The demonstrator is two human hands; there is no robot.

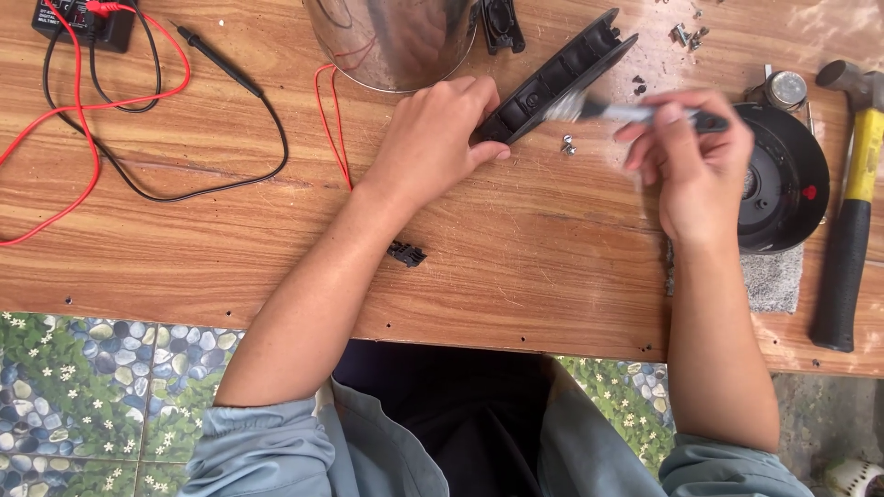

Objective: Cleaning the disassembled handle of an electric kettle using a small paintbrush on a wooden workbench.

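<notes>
My left hand grips the lower end of a long black plastic handle part that lies tilted on the wooden table. My right hand holds a small brush, blurred with motion, its bristles against the middle of the black part. Two small screws lie on the table just below the brush.
A steel kettle body stands at the back. A round black base lies under my right hand, on a grey pad. A hammer lies at the right edge. A multimeter with red and black leads is at the back left. A small black clip lies near the front.
</notes>
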